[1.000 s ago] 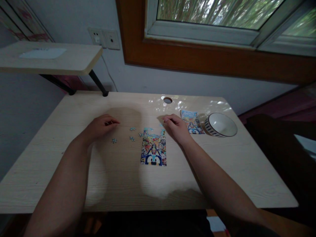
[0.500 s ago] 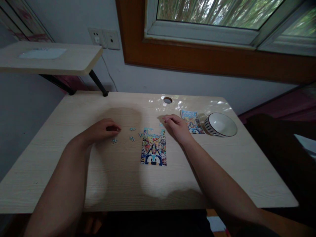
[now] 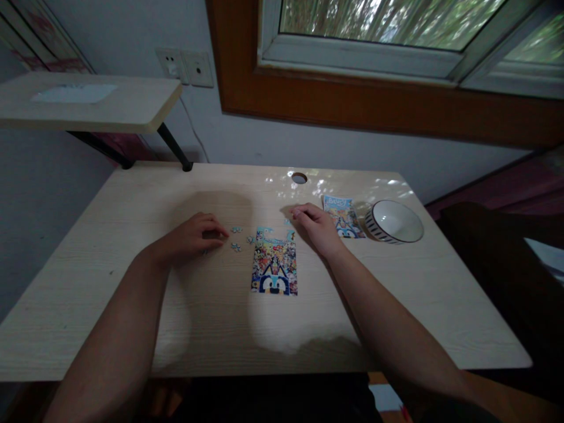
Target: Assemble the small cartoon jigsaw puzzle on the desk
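A mostly joined jigsaw puzzle point(image 3: 275, 267) with a blue dog face lies on the pale table, its top edge uneven. Left of it sit several loose pieces, among them an upper piece point(image 3: 237, 230) and a lower piece point(image 3: 236, 247). My left hand point(image 3: 198, 236) hovers just left of these, thumb and fingers apart, nothing visible between them. Beyond the puzzle's upper right corner is my right hand point(image 3: 314, 225), its thumb and forefinger pinched; what they hold, if anything, is too small to name. A loose piece point(image 3: 287, 222) lies beside those fingertips.
A printed picture card point(image 3: 343, 217) lies right of my right hand, beside a white bowl point(image 3: 394, 221) with a striped outside. A raised shelf point(image 3: 88, 108) stands at the back left. A round hole point(image 3: 299, 178) is near the table's back edge.
My left hand has moved right, closer to the loose pieces, and its fingers have spread. It now mostly covers the piece that lay below it. My right hand has stayed in place.
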A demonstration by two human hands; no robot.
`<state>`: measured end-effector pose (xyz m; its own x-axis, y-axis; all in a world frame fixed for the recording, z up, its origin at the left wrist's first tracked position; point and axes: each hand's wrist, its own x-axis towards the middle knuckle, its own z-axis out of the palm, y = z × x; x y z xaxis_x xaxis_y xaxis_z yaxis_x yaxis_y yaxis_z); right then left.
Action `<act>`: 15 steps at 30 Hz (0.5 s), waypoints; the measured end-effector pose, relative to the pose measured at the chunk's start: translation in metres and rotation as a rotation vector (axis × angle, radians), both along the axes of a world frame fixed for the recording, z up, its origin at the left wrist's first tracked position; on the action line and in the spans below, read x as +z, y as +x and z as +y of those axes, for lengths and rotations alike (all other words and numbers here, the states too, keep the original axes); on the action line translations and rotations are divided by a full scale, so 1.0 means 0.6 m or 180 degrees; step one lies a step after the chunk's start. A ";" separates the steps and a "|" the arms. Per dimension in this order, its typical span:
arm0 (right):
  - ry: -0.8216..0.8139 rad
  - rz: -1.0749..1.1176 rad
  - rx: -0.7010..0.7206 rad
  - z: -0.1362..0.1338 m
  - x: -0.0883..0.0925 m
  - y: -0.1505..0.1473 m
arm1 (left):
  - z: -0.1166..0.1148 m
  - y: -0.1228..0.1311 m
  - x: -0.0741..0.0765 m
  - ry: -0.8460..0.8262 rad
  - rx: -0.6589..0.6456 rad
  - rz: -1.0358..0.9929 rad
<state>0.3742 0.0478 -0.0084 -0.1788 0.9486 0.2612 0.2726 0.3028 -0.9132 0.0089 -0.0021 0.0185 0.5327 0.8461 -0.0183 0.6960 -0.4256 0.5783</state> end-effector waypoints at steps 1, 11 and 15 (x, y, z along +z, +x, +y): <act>0.0008 -0.0006 0.0010 0.000 0.001 0.000 | 0.000 0.002 0.000 0.0003 0.0011 -0.0015; 0.0043 0.0010 0.0042 -0.001 0.000 0.000 | -0.006 0.035 0.002 -0.0081 0.0115 -0.0200; 0.0048 -0.0007 0.0038 -0.001 0.000 0.000 | -0.009 0.042 0.005 -0.0065 0.0140 -0.0230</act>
